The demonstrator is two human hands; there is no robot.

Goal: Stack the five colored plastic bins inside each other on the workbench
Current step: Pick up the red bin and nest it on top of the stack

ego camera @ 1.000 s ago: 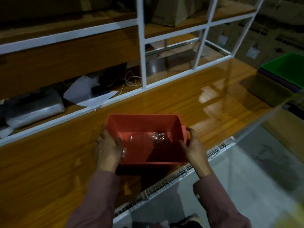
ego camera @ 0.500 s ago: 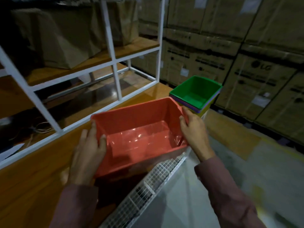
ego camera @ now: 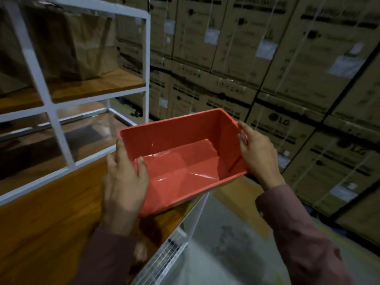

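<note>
An empty red plastic bin [ego camera: 181, 159] hangs in the air above the right end of the wooden workbench [ego camera: 51, 212], tilted with its near left corner lowest. My left hand [ego camera: 123, 182] grips its left end wall, thumb inside the bin. My right hand [ego camera: 257, 155] holds its right end wall at the rim. The green bin and the stack under it are hidden behind the red bin.
A white metal shelf frame [ego camera: 55, 128] with wooden boards stands on the bench at the left. Stacked cardboard boxes [ego camera: 287, 79] fill the wall ahead and to the right. A white wire-mesh panel [ego camera: 164, 258] runs along the bench's front edge, with grey floor beside it.
Both hands lifted the red bin off the bench and carried it to the right. The view swung right; the green bin stack, seen half a second ago, is now covered by the red bin.
</note>
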